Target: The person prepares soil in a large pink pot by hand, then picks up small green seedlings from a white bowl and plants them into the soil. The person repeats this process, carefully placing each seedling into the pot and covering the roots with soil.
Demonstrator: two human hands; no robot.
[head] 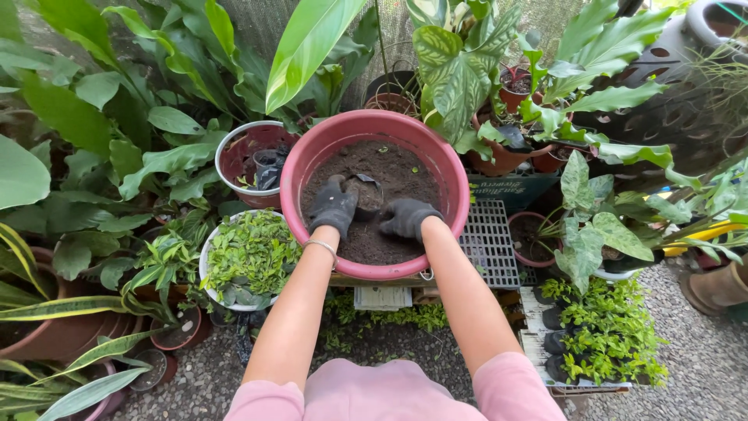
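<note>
My left hand [333, 206] and right hand [407, 217], both cupped, press the small pot [365, 193] level into the basin's [312, 160] soil [389, 168].

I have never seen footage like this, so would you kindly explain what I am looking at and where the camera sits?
There is no machine here: a person wears one camera on the head, looking down at their own arms. Both hands wear dark gloves. The left hand and right hand are inside a large pink basin of dark soil, cupped around a small dark pot set in the soil. The basin sits on a grey plastic crate. Around it stand potted leafy plants, including a white pot of small green leaves. Gravel covers the ground.
</note>
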